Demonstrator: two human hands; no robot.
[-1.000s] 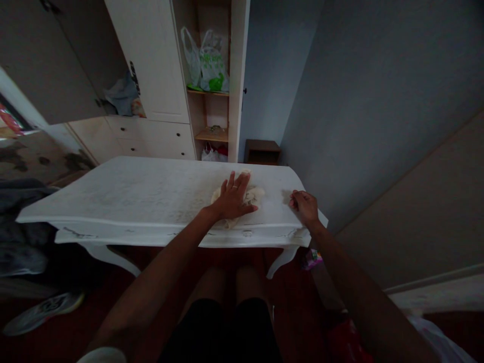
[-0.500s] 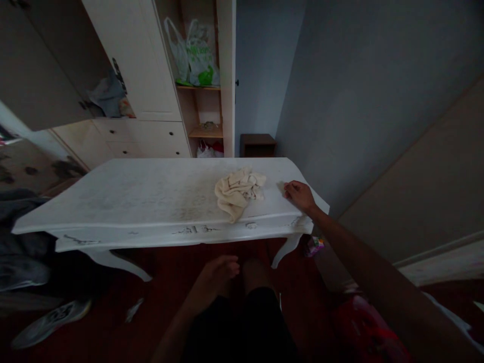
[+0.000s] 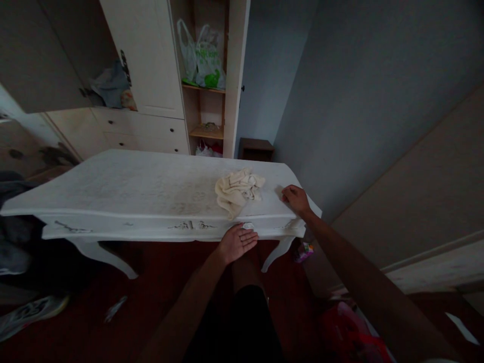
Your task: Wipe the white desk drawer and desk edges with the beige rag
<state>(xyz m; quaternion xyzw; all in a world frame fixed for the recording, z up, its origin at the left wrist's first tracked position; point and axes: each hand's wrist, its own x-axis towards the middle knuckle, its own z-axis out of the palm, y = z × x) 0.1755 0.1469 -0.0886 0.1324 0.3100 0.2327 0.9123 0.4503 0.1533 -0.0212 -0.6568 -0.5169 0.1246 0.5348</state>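
My left hand (image 3: 239,243) is at the front of the white desk (image 3: 124,176), palm turned up and fingers stretched out together. It is just below the pale drawer knob (image 3: 248,226); whether they touch I cannot tell. No object lies in the palm. My right hand (image 3: 296,198) is at the right end of the desktop, its fingers curled closed; anything inside them is hidden. Between the hands, nearer the back, a crumpled cream cloth (image 3: 239,191) lies on the desktop with one corner by the front edge. Grey smudges mark the surface left of the cloth.
Behind the desk stands a cream wardrobe (image 3: 151,65) with open doors and plastic bags (image 3: 207,63) on a shelf. A small brown cabinet (image 3: 256,149) is in the corner. On the red carpet are a shoe (image 3: 32,315), a purple box (image 3: 303,252) and a red bag (image 3: 346,333).
My left hand has risen from above my lap to the desk's front, palm turned up. My right hand stays closed at the desk's right end. The view has shifted slightly.
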